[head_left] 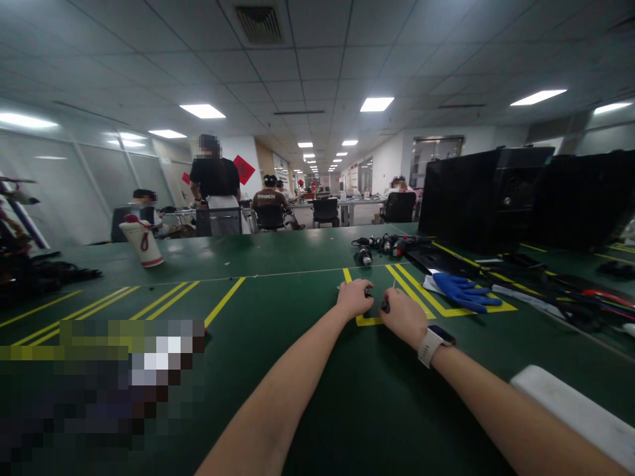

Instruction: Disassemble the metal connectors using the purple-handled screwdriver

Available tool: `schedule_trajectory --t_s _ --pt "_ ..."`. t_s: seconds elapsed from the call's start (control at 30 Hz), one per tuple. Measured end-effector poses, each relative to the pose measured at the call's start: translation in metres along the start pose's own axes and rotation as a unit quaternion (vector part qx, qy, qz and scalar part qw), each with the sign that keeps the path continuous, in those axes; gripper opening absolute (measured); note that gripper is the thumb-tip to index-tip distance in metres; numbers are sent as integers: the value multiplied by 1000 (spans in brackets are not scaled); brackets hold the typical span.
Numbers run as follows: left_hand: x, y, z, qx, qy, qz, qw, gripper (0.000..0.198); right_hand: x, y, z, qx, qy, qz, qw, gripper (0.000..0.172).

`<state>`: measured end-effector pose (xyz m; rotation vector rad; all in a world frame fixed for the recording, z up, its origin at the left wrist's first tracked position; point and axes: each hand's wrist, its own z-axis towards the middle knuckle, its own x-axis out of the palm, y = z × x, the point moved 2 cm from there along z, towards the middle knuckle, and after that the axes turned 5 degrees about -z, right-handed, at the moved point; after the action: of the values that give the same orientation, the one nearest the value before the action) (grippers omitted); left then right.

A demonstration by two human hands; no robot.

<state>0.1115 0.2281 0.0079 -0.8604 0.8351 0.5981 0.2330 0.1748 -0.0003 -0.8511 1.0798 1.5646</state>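
My left hand [354, 298] is closed over the green table, inside a yellow tape outline. A small dark piece shows at its fingertips, too small to name. A short way to the right is my right hand [403, 318], wearing a watch [436, 342] at the wrist. Its fingers are curled round a small dark object [385, 305], whose kind I cannot make out. A thin light shaft [395, 281] rises just above these fingers. The two hands are close together but apart. Blue-and-white work gloves [461, 291] lie to the right of my right hand.
Black cylindrical parts [381, 248] lie beyond my hands. Black computer cases [483, 198] stand at the back right, with cables [590, 301] before them. A paper cup [143, 243] stands far left; a white block [570, 403] lies front right. People sit and stand beyond the table.
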Motion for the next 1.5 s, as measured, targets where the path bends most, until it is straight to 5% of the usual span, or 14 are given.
schedule_trajectory --t_s 0.17,0.37,0.53,0.73,1.03,1.23,1.5 --pt "-20 -17 -23 39 -39 -18 998 41 -12 19 -21 -44 10 -15 999 12" --pt "-51 -39 -110 137 -3 -82 987 43 -22 46 -67 -121 32 18 992 25" --pt "-70 -32 -179 89 8 -117 989 55 -28 75 -115 -193 67 93 974 33" --pt "-77 -21 -228 83 38 -102 991 70 -29 106 -149 -222 151 187 945 49" --pt "-90 -23 -233 52 105 -70 991 69 -37 95 -147 -235 163 376 881 45" --pt "-104 -28 -230 86 178 -69 978 63 -42 84 -137 -148 205 447 858 22" --pt "-105 -32 -226 160 131 39 978 40 -35 81 -130 -44 199 489 848 19"
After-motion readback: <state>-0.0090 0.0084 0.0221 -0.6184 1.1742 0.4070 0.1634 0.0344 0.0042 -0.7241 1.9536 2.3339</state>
